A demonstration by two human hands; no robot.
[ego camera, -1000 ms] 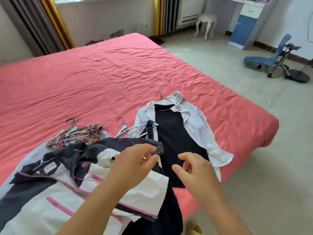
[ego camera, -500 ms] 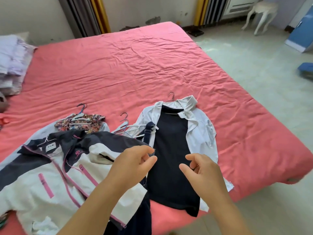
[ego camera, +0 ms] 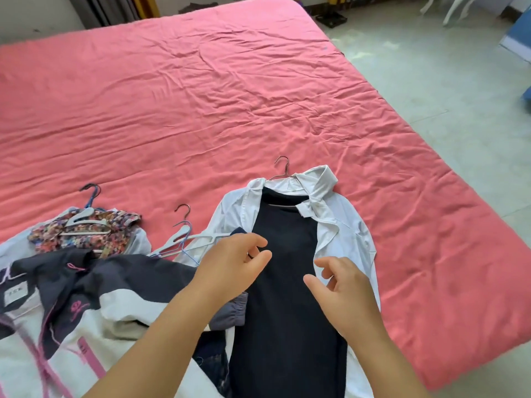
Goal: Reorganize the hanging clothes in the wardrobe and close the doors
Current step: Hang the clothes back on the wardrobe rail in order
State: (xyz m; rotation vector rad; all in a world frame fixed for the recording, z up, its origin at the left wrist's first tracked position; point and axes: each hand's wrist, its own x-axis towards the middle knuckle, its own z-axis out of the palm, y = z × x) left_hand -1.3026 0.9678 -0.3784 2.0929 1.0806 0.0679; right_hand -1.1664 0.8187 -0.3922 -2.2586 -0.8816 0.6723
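Note:
A dark navy garment (ego camera: 287, 268) with a white shirt (ego camera: 342, 228) around it lies on a wire hanger (ego camera: 283, 170) on the bed. Left of it lies a white, navy and pink jacket (ego camera: 86, 305). A floral garment (ego camera: 86, 237) on a white hanger sits behind the jacket. Loose white and blue hangers (ego camera: 184, 239) lie between the garments. My left hand (ego camera: 230, 268) hovers over the navy garment's left edge, fingers loosely bent, holding nothing. My right hand (ego camera: 342, 288) hovers over the garment's right side, also holding nothing.
The clothes lie near the front of a wide bed with a wrinkled pink sheet (ego camera: 201, 96). Pale tiled floor (ego camera: 459, 110) runs along the right. White stool legs (ego camera: 454, 7) and a blue cabinet (ego camera: 520, 30) stand at the far right.
The view has moved in closer to the navy garment and turned left. Both hands stay raised over the garment, holding nothing, with the right hand's fingers a little more spread.

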